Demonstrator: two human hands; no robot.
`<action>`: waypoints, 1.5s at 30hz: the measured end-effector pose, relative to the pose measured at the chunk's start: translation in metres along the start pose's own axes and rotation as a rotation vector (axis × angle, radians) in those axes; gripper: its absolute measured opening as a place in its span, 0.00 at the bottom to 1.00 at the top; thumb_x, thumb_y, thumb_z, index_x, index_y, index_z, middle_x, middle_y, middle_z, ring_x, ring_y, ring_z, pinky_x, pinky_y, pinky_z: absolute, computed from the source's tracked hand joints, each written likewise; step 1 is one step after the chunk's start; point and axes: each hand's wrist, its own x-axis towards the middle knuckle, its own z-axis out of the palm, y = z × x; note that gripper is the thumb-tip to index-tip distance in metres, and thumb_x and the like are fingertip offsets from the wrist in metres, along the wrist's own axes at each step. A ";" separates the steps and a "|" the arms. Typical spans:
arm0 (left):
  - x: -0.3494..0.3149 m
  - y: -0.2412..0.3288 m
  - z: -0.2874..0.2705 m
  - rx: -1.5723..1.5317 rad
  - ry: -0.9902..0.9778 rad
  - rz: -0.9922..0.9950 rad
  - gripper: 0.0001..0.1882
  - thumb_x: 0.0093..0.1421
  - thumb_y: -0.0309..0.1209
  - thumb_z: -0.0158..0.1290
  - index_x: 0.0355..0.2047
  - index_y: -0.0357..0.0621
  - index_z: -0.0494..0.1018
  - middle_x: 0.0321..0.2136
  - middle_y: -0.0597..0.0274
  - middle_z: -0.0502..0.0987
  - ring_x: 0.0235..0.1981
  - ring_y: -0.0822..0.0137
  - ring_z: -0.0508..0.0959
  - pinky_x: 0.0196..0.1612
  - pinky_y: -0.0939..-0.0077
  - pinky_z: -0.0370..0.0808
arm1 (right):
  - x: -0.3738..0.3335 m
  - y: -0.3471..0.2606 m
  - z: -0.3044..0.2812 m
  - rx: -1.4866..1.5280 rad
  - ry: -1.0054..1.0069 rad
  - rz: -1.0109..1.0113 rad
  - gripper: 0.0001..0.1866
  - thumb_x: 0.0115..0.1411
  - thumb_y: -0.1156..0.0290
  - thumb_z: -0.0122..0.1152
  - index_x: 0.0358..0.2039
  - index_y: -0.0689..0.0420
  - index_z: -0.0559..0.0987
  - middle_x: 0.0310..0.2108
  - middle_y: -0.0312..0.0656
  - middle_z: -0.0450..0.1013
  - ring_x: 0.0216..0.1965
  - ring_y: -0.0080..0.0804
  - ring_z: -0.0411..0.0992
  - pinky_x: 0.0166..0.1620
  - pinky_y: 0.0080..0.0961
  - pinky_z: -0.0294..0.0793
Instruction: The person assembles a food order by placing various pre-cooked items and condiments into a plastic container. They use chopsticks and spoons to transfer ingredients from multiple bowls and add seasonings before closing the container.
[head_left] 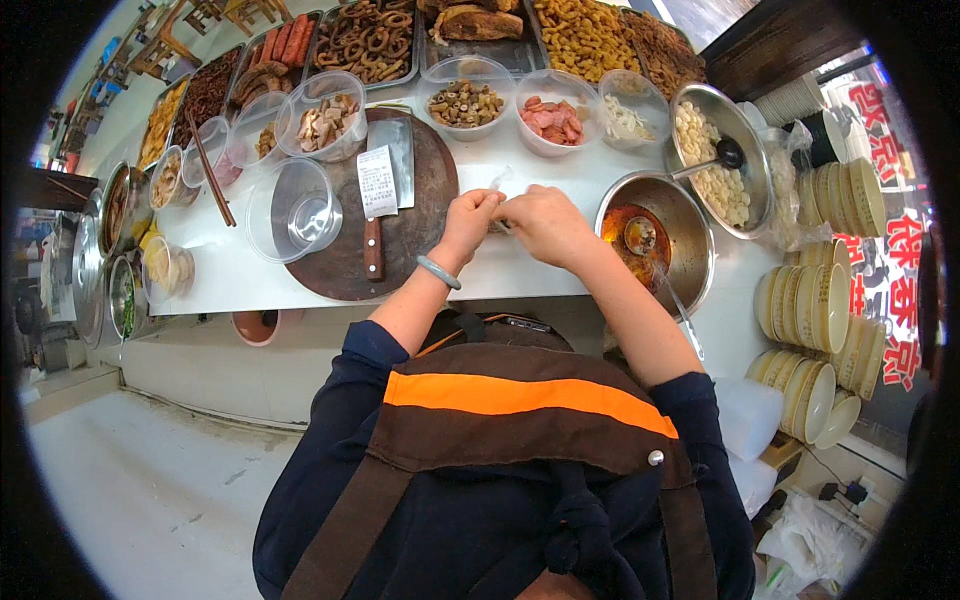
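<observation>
We see the left hand [470,218] and the right hand [545,222] meeting just right of the round wooden cutting board [335,262], fingers pinched narrowly on a small clear plastic piece [500,182] that pokes up between them. The cleaver [385,185] lies on that board, left of both hands.
</observation>
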 end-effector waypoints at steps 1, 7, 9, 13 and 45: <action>-0.003 0.000 0.001 0.043 -0.068 0.042 0.08 0.62 0.28 0.48 0.35 0.37 0.75 0.28 0.64 0.77 0.30 0.75 0.74 0.35 0.77 0.72 | 0.003 -0.006 0.001 -0.089 -0.022 -0.136 0.13 0.53 0.75 0.51 0.39 0.55 0.78 0.33 0.49 0.76 0.35 0.47 0.74 0.40 0.38 0.73; -0.009 0.014 0.001 0.488 -0.257 0.018 0.08 0.58 0.26 0.48 0.30 0.34 0.75 0.20 0.61 0.73 0.24 0.73 0.71 0.28 0.74 0.69 | 0.032 0.007 0.000 0.176 -0.017 0.055 0.13 0.51 0.77 0.54 0.40 0.59 0.74 0.27 0.47 0.74 0.31 0.47 0.73 0.38 0.38 0.72; -0.013 0.017 -0.002 0.579 -0.365 -0.054 0.09 0.59 0.27 0.47 0.33 0.36 0.75 0.22 0.66 0.73 0.25 0.76 0.69 0.29 0.75 0.68 | 0.035 0.017 0.005 0.266 -0.029 0.065 0.14 0.51 0.78 0.54 0.40 0.61 0.73 0.27 0.48 0.75 0.31 0.46 0.73 0.38 0.36 0.72; -0.019 0.017 0.001 0.372 -0.314 -0.110 0.10 0.59 0.28 0.47 0.35 0.37 0.76 0.22 0.68 0.72 0.24 0.76 0.68 0.29 0.76 0.68 | 0.046 0.033 0.018 0.362 -0.029 0.183 0.14 0.50 0.74 0.58 0.39 0.63 0.74 0.24 0.47 0.74 0.29 0.41 0.73 0.36 0.33 0.72; -0.023 -0.005 0.000 0.574 -0.174 0.248 0.09 0.52 0.23 0.49 0.34 0.37 0.75 0.32 0.41 0.76 0.34 0.47 0.76 0.37 0.64 0.72 | -0.006 0.003 0.048 0.314 0.210 0.155 0.07 0.50 0.69 0.60 0.27 0.57 0.81 0.26 0.48 0.74 0.29 0.45 0.72 0.36 0.35 0.73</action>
